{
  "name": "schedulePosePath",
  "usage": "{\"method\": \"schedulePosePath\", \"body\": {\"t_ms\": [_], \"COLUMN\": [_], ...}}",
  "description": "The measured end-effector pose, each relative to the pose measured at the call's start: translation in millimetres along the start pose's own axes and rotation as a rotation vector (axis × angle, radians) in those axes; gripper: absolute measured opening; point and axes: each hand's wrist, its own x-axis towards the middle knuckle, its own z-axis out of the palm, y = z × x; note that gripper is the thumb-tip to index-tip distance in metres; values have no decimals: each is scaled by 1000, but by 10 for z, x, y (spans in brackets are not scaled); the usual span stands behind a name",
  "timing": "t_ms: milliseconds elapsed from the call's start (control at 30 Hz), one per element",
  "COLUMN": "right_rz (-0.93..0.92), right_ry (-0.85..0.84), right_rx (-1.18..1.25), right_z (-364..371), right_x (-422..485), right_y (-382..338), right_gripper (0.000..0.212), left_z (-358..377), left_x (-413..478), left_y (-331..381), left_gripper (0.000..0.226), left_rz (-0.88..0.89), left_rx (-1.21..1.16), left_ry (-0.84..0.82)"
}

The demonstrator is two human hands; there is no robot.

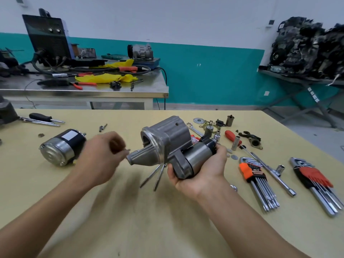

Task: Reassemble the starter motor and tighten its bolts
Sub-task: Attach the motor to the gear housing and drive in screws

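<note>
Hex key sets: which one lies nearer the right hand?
The set in the orange holder, just right of the right hand gripping the starter motor; the red-and-black-holder set lies farther right.

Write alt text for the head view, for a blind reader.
The right hand holds a grey starter motor above a tan table; the blurred left hand, fingers curled, is by its nose. A black motor can lies left, hex key sets right.

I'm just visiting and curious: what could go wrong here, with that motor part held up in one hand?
The housing assembly is gripped off the table in the right hand; it might slip. The motor body lies on its round side and could roll. Small loose parts lie near the hex keys and could be overlooked.
</note>
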Motion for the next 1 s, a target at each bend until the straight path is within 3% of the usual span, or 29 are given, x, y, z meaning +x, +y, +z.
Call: {"method": "schedulePosePath", "body": {"t_ms": [100,167,267,333,400,500,667,867,1000], "right_rz": [14,7,-5,-13,-18,-34,-33,38,62], "right_ry": [16,24,18,26,33,22,-1,0,-9], "right_rx": [9,10,21,16,14,29,49,48,68], "right_z": [26,46,76,96,110,132,160,146,137], "right_x": [-8,-18,-41,-57,-65,-69,-83,-109,-125], "right_y": [67,105,172,227,295,401,500,511,511], "right_gripper": [58,58,59,60,60,51,47,57,76], "left_z": [-306,-404,-284,-131,14,145,192,163,179], "left_x": [-231,-407,-733,-891,-936,-920,-905,-896,-898], "left_y": [-94,-27,263,434,480,428,349,351,367], "left_gripper": [23,31,32,29,34,39,26,35,47], "left_rz": [-130,-112,181,416,521,509,456,430,398], "left_rx": [-423,-608,-470,-312,-231,-193,-193,-260,-351], "left_ry": [178,269,333,282,208,159,150,210,241]}}
